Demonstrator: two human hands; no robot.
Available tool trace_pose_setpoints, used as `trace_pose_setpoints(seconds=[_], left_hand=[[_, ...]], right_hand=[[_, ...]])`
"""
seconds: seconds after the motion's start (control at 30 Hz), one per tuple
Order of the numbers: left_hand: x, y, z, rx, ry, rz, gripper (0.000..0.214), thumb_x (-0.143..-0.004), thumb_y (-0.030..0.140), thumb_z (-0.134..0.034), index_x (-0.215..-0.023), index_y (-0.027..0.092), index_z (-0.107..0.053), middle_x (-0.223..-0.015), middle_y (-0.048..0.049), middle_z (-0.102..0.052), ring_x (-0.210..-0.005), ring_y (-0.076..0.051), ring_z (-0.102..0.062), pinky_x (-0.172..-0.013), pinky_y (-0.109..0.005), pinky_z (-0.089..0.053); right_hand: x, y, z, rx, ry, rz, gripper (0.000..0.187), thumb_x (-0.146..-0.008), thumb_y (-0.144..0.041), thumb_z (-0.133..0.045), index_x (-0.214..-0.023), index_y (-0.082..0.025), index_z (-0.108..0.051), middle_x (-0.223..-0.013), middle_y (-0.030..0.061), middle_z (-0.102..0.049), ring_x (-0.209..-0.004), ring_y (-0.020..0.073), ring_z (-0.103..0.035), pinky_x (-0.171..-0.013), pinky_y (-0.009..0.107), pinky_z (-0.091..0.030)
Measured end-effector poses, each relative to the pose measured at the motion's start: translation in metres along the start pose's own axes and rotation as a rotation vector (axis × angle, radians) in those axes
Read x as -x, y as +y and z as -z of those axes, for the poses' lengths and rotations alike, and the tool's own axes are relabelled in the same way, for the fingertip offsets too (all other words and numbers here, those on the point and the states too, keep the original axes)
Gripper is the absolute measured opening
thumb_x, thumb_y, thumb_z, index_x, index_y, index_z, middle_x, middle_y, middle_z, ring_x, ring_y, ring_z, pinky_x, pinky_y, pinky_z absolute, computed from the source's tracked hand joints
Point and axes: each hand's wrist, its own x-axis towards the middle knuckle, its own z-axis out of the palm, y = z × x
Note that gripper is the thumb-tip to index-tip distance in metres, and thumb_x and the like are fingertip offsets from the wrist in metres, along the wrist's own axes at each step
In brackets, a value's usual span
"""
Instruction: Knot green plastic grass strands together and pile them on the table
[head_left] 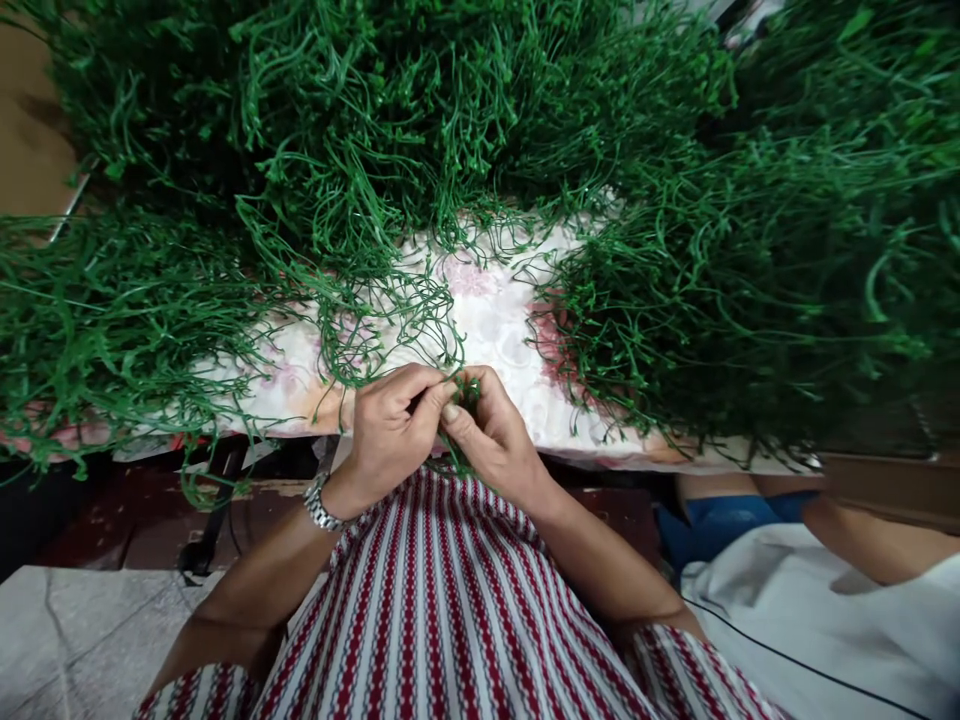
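My left hand (390, 430) and my right hand (491, 435) meet at the near edge of the table, fingertips pressed together. Both pinch a small green plastic stem (466, 392) between them; a bit of it hangs below the right hand over my striped shirt. A metal watch sits on my left wrist. Thin green stems (390, 320) trail from the big piles down to my fingers.
Large heaps of green artificial stems (750, 280) cover most of the table, on a white and pink flowered cloth (495, 320). Another person's arm and white clothing (825, 600) are at the right. Grey floor lies at lower left.
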Motion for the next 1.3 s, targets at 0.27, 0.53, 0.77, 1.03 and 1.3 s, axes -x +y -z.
trace_pose_setpoints(seconds=[0.27,0.53,0.77,1.03,1.3], left_hand=[[-0.006,0.001,-0.001,0.817,0.043,0.510,0.018,-0.069,0.023,-0.068,-0.057,0.016,-0.056,-0.062,0.0016,-0.053,-0.059,-0.009,-0.047,-0.053,-0.019,-0.038],[-0.005,0.012,0.000,1.157,-0.026,0.678,0.015,-0.068,0.024,-0.070,-0.063,0.014,-0.060,-0.064,-0.0002,-0.055,-0.054,-0.006,-0.047,-0.039,-0.016,-0.028],[-0.014,0.010,0.019,1.076,0.068,0.569,0.022,-0.076,0.023,-0.064,-0.060,0.014,-0.052,-0.048,0.0042,-0.043,-0.041,-0.004,-0.035,-0.040,-0.018,-0.027],[-0.021,0.012,0.029,0.633,-0.048,0.282,0.022,-0.075,0.022,-0.066,-0.059,0.016,-0.054,-0.048,0.0041,-0.046,-0.045,-0.006,-0.039,-0.044,-0.022,-0.028],[-0.009,0.002,-0.010,0.465,0.078,0.239,0.016,-0.075,0.023,-0.065,-0.062,0.017,-0.058,-0.059,0.0030,-0.048,-0.057,-0.009,-0.044,-0.052,-0.022,-0.034]], right_hand=[[-0.001,0.003,0.008,0.123,-0.109,0.009,0.029,-0.091,-0.041,-0.040,-0.077,-0.017,-0.044,-0.065,-0.0027,-0.037,-0.058,0.0086,-0.036,-0.056,0.022,-0.033],[0.001,0.007,0.003,0.024,-0.015,0.091,0.029,-0.088,-0.037,-0.046,-0.068,-0.018,-0.040,-0.061,-0.0037,-0.034,-0.053,0.0071,-0.031,-0.050,0.020,-0.030],[0.015,0.011,0.001,0.231,-0.068,0.341,0.019,-0.089,-0.024,-0.041,-0.076,-0.016,-0.051,-0.064,0.0005,-0.049,-0.057,0.0093,-0.045,-0.055,0.023,-0.036],[0.013,-0.001,0.040,0.234,0.141,0.202,0.021,-0.091,-0.029,-0.043,-0.078,-0.017,-0.053,-0.067,0.0009,-0.053,-0.059,0.0101,-0.050,-0.058,0.023,-0.041],[-0.003,-0.013,0.026,0.082,-0.079,0.013,0.034,-0.083,-0.049,-0.053,-0.082,-0.015,-0.052,-0.063,-0.0037,-0.039,-0.055,0.0067,-0.036,-0.051,0.019,-0.032]])
